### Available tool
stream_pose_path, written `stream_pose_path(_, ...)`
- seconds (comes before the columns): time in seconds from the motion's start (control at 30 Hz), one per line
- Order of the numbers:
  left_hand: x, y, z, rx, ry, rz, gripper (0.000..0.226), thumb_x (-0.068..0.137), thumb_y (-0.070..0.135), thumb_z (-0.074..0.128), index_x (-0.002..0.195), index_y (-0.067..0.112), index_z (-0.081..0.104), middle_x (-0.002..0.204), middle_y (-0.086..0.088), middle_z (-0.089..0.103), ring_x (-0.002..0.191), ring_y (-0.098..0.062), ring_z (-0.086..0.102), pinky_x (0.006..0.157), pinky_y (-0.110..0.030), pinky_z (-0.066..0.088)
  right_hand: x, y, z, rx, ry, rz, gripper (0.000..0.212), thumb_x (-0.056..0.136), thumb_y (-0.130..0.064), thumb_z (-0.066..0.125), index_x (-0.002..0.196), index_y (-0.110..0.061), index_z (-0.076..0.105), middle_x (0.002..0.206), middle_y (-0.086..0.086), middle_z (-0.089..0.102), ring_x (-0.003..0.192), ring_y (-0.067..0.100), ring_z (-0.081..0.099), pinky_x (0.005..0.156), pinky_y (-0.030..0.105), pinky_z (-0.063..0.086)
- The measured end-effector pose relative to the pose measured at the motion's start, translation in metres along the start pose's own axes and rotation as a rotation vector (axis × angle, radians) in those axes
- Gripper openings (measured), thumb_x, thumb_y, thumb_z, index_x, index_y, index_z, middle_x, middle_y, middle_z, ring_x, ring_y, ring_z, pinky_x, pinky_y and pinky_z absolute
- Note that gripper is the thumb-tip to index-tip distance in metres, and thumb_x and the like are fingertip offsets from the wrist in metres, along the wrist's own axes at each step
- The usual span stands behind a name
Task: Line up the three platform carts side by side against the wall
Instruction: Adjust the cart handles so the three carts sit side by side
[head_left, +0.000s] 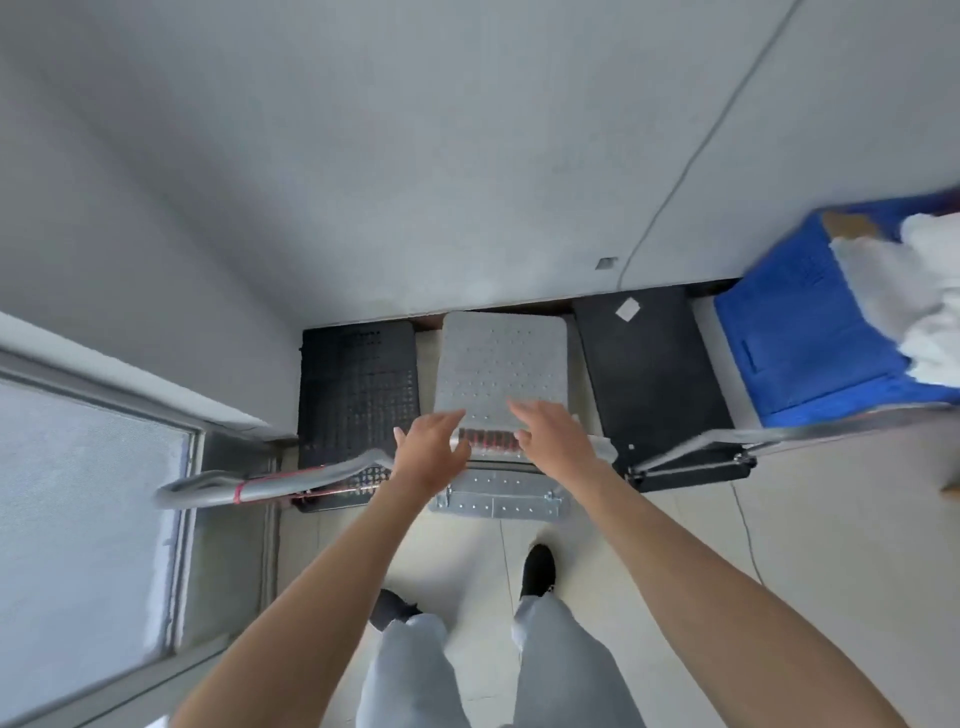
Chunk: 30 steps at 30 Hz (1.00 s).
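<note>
Three platform carts stand side by side with their far ends at the wall: a black perforated cart (358, 384) on the left, a grey metal cart (501, 358) in the middle and a black smooth cart (652, 364) on the right. The grey cart's handle (491, 441) has a red grip. My left hand (428, 452) and my right hand (553, 439) hover just over that handle, fingers spread, holding nothing. The left cart's silver handle (270, 483) juts toward the left. The right cart's handle (769, 439) stretches off to the right.
A blue crate (795, 343) with white cloth in it sits on another platform at the right. A window frame (171, 519) lines the left side. A thin cable (691, 150) runs down the wall. My two feet (537, 569) stand on the pale floor behind the carts.
</note>
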<state>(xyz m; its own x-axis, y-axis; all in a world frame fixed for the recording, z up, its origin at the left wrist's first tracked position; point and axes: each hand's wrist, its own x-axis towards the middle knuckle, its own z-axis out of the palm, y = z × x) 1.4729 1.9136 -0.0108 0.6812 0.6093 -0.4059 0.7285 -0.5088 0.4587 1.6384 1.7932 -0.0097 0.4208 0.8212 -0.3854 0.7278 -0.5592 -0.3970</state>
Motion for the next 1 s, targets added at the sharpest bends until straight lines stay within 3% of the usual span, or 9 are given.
stream_pose_path(0.13,0.011,0.043,0.027,0.162,-0.096,0.104,0.055,0.094,0.04,0.05,0.146,0.031,0.033,0.149,-0.001,0.039,0.141,-0.022,0.029,0.113,-0.068,0.014,-0.012,0.055,0.0,0.001,-0.067,0.074,0.046,0.095,-0.039,0.052,0.14,-0.03,0.042,0.125,0.006,0.056,0.124,0.031,0.047,0.098,0.058,0.043)
stream_pose_path(0.3,0.02,0.034,0.041,0.25,-0.158,0.042,0.057,0.093,0.054,0.046,0.145,0.033,0.033,0.146,0.003,0.041,0.141,-0.019,0.027,0.11,-0.073,0.012,-0.018,0.074,0.028,-0.028,-0.129,0.094,0.049,0.096,-0.047,0.047,0.14,-0.029,0.037,0.118,0.005,0.056,0.114,0.03,0.051,0.088,0.049,0.048)
stream_pose_path(0.43,0.025,0.015,0.042,0.271,-0.171,0.012,0.053,0.092,0.059,0.045,0.139,0.035,0.04,0.139,0.005,0.048,0.135,-0.019,0.036,0.106,-0.071,0.017,-0.017,0.07,0.046,0.032,-0.085,0.071,0.041,0.098,-0.036,0.05,0.135,-0.019,0.042,0.107,0.01,0.055,0.106,0.033,0.051,0.079,0.041,0.044)
stream_pose_path(0.67,0.032,0.015,0.05,0.241,-0.116,0.007,0.05,0.091,0.058,0.049,0.13,0.027,0.047,0.129,-0.003,0.051,0.124,-0.026,0.045,0.104,-0.062,0.03,-0.003,0.073,0.063,0.032,0.039,0.078,0.035,0.096,-0.023,0.056,0.131,-0.022,0.05,0.105,0.008,0.062,0.104,0.033,0.052,0.079,0.049,0.046)
stream_pose_path(0.87,0.041,0.011,0.057,0.278,-0.072,-0.014,0.039,0.094,0.048,0.048,0.124,0.024,0.051,0.122,-0.006,0.054,0.117,-0.028,0.047,0.102,-0.062,0.032,0.005,0.076,0.075,0.008,0.137,0.099,0.056,0.08,0.004,0.068,0.127,-0.024,0.054,0.102,0.004,0.065,0.102,0.03,0.054,0.072,0.042,0.04)
stream_pose_path(1.0,0.044,0.009,0.057,0.286,-0.07,-0.018,0.038,0.095,0.047,0.049,0.122,0.021,0.051,0.12,-0.008,0.055,0.115,-0.029,0.047,0.098,-0.058,0.037,0.01,0.076,0.072,0.058,0.122,0.091,0.062,0.08,0.015,0.052,0.13,-0.02,0.056,0.109,0.007,0.065,0.109,0.03,0.051,0.079,0.043,0.044)
